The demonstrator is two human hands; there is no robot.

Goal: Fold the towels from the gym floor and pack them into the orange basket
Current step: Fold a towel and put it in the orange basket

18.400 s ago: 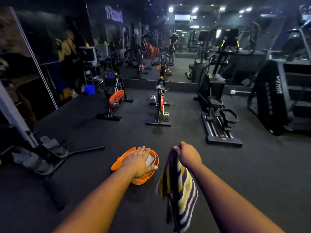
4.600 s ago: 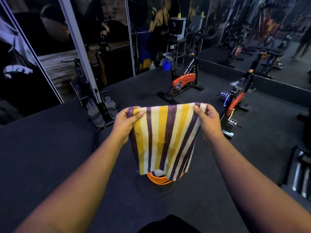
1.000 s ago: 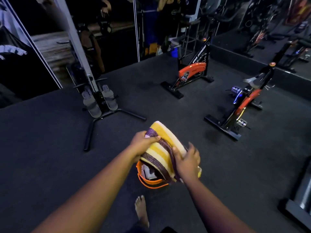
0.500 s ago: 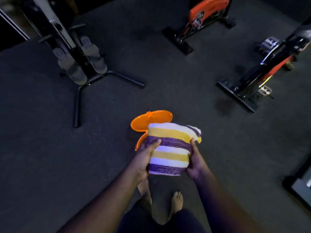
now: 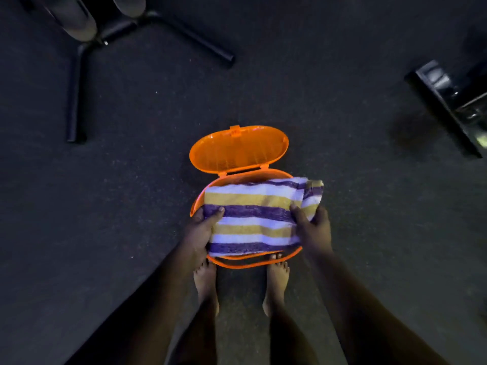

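A folded towel (image 5: 253, 217) with purple, yellow and white stripes lies across the mouth of the orange basket (image 5: 253, 263), covering most of the opening. Its right end sticks out past the basket's rim. My left hand (image 5: 201, 227) grips the towel's left edge, thumb on top. My right hand (image 5: 311, 227) grips the right edge the same way. The basket's oval lid (image 5: 238, 148) stands open behind it on the dark floor. What is inside the basket is hidden by the towel.
My two bare feet (image 5: 205, 283) stand just in front of the basket. The black tube legs of an exercise machine (image 5: 76, 83) lie at the upper left, and a black bike base (image 5: 448, 101) sits at the right edge. Dark floor mat surrounds the basket.
The folded towel has come down from in front of me onto the basket's opening, both hands still holding it. The view has tilted to look straight down.
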